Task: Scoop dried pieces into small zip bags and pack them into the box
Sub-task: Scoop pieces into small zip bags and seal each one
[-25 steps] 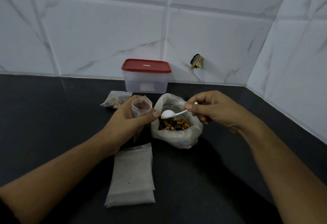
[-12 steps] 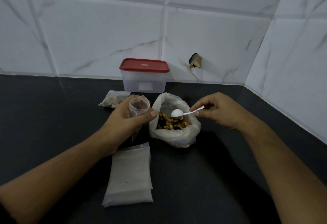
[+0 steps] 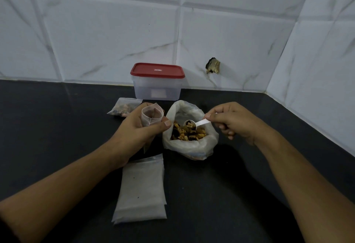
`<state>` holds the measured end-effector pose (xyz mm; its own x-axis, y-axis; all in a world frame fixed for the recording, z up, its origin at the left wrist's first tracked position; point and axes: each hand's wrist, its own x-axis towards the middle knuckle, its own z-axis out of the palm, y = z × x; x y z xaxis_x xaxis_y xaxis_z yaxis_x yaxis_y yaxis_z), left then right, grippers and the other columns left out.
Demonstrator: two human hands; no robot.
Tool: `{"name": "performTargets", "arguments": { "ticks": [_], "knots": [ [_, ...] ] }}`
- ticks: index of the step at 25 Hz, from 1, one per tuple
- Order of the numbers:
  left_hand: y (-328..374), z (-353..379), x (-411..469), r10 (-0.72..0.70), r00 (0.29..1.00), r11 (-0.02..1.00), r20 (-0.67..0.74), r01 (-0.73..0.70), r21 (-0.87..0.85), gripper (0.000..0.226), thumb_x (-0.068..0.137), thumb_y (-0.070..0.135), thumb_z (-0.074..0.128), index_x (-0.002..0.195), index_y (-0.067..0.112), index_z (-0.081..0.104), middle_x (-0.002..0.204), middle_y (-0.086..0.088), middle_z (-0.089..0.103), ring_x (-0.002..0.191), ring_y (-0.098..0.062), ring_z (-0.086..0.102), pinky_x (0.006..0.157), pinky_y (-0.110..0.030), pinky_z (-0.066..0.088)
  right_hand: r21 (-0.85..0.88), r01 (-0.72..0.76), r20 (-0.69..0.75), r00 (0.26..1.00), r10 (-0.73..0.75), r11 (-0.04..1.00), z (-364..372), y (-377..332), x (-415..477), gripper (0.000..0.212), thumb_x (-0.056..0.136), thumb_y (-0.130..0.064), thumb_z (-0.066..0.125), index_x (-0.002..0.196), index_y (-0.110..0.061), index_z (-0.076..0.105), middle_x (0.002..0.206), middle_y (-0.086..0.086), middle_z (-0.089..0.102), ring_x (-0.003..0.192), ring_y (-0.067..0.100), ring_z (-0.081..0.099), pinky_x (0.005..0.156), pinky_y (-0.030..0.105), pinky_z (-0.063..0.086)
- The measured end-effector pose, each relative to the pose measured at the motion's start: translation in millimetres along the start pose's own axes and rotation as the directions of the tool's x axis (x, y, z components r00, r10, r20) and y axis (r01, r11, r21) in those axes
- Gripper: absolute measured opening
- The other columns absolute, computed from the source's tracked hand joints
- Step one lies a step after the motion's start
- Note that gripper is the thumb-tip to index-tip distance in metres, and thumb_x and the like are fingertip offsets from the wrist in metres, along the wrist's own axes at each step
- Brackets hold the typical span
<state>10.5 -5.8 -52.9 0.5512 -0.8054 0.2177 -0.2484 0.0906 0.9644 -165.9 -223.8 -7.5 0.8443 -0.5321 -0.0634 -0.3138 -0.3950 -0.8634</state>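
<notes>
Here, nearest the viewer, a stack of empty zip bags (image 3: 141, 191) lies flat on the dark desk (image 3: 57, 127). Beyond it the left hand (image 3: 138, 129) holds a small zip bag (image 3: 151, 115) upright, its fingers (image 3: 164, 124) curled round the bag and the mouth held open in a ring. Just to the right, the right hand (image 3: 234, 121) pinches the handle of a white spoon (image 3: 196, 123). The spoon's bowl, bare and clear of the heap half a second ago, now lies tipped in the dried pieces (image 3: 188, 134) inside the rolled-down supply bag (image 3: 192, 149) and carries a few of them. The scoop is thus judged loaded, and the transfer to the open mouth just beside it is the step in hand. Farther back a filled zip bag (image 3: 124, 107) lies on the desk, not yet packed. Behind it the box (image 3: 157, 89) stands against the tiled wall (image 3: 96, 37), its red lid (image 3: 157, 70) on.
</notes>
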Motion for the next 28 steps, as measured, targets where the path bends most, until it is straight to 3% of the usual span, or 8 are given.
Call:
{"name": "performTargets", "arguments": {
  "ticks": [5,12,17,20,23,28],
  "knots": [
    [1.3,0.0,-0.7,0.001,1.0,1.0,0.009,-0.001,0.01,0.044,0.078,0.041,0.08,0.115,0.022,0.066,0.108,-0.002,0.073,0.093,-0.009,0.07,0.082,-0.033,0.051,0.203,-0.144,-0.066,0.985,0.16,0.969,6.9,4.1,2.3,0.018,0.102,-0.021,0.063,0.095,-0.008,0.073,0.057,-0.002,0.05,0.042,0.008,0.037,0.043,0.023,0.034],
    [3.2,0.2,-2.0,-0.001,1.0,1.0,0.022,0.001,0.018,0.043,0.08,0.039,0.08,0.116,0.02,0.065,0.106,-0.002,0.072,0.076,-0.002,0.066,0.069,-0.024,0.047,0.233,-0.131,-0.087,0.984,0.155,0.964,4.2,8.4,7.2,0.016,0.101,-0.013,0.063,0.103,-0.011,0.079,0.071,0.002,0.068,0.049,0.007,0.049,0.046,0.022,0.044],
    [4.4,0.1,-1.9,-0.006,1.0,1.0,0.001,0.006,0.02,0.041,0.084,0.038,0.082,0.117,0.02,0.065,0.108,-0.001,0.073,0.098,-0.012,0.07,0.085,-0.033,0.051,0.286,-0.14,-0.101,0.979,0.175,0.948,2.1,7.4,5.9,0.017,0.102,-0.011,0.061,0.104,-0.008,0.078,0.072,0.003,0.068,0.048,0.007,0.05,0.046,0.023,0.043],
    [5.9,1.3,-2.9,-0.007,1.0,1.0,0.008,0.007,0.009,0.036,0.087,0.03,0.079,0.117,0.017,0.065,0.103,0.0,0.073,0.085,-0.003,0.068,0.077,-0.027,0.048,0.334,-0.147,-0.122,0.973,0.197,0.931,1.1,8.1,6.2,0.019,0.102,-0.011,0.059,0.104,-0.008,0.078,0.073,0.003,0.067,0.048,0.007,0.048,0.045,0.023,0.042],
    [7.3,2.1,-3.6,-0.01,1.0,1.0,-0.002,0.01,0.009,0.039,0.084,0.031,0.078,0.118,0.019,0.065,0.105,0.0,0.073,0.089,-0.006,0.069,0.078,-0.027,0.049,0.262,-0.194,-0.125,0.964,0.233,0.945,6.9,10.1,6.3,0.018,0.101,-0.011,0.061,0.102,-0.011,0.078,0.072,0.002,0.067,0.047,0.006,0.048,0.043,0.021,0.041],
    [8.6,4.0,-4.9,-0.001,1.0,1.0,-0.006,0.001,-0.029,0.043,0.081,0.027,0.078,0.121,0.018,0.064,0.108,-0.002,0.075,0.102,-0.01,0.072,0.082,-0.022,0.053,0.502,-0.164,-0.074,0.97,0.231,0.849,5.0,5.4,6.8,0.017,0.102,-0.012,0.06,0.107,-0.008,0.075,0.072,0.002,0.063,0.049,0.007,0.045,0.043,0.02,0.039]
  ]
}}
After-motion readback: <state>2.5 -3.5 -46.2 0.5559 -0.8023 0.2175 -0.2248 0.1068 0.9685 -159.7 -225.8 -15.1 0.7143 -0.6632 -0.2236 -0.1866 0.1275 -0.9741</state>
